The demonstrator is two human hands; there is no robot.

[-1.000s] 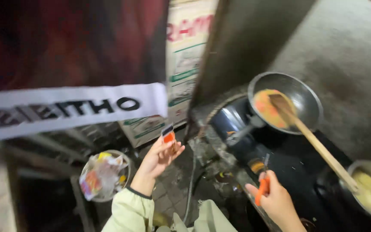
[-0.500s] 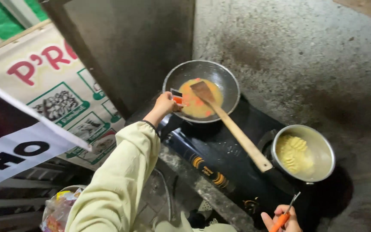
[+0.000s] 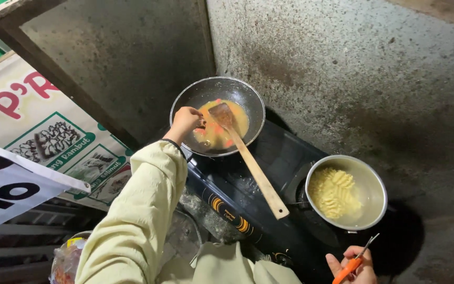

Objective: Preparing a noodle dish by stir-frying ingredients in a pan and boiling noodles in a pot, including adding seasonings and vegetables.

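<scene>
**Two pans on a dark stove, one hand over the frying pan, the other holding scissors**

Seen from above, a person in a pale yellow-green sleeve [image 3: 132, 226] stands at a black two-burner stove [image 3: 269, 179] set against a rough grey concrete wall [image 3: 353, 68].

The left hand [image 3: 185, 122] reaches out over the near rim of a dark, round frying pan [image 3: 206, 89] at the far end of the stove. Its fingers are curled narrowly together, pinched just above the pan's contents; what they grip, if anything, is too small to tell. The pan holds a yellow-orange mixture [image 3: 219, 129] with red bits. A wooden spatula [image 3: 250, 160] lies with its blade in the mixture, just beside the fingertips, and its long handle slants out over the pan rim toward the person, resting free of either hand.

The right hand [image 3: 353, 265] is at the bottom edge of the view, partly cut off. It is closed around orange-handled scissors [image 3: 356, 260], whose metal blades point up toward a silver pot [image 3: 374, 184]. That pot sits on the nearer burner and holds a block of pale yellow noodles [image 3: 334, 192].

To the left, a printed banner [image 3: 43, 142] hangs beside the stove, and a plastic bag [image 3: 66, 257] of wrappers sits low by the sleeve.
</scene>
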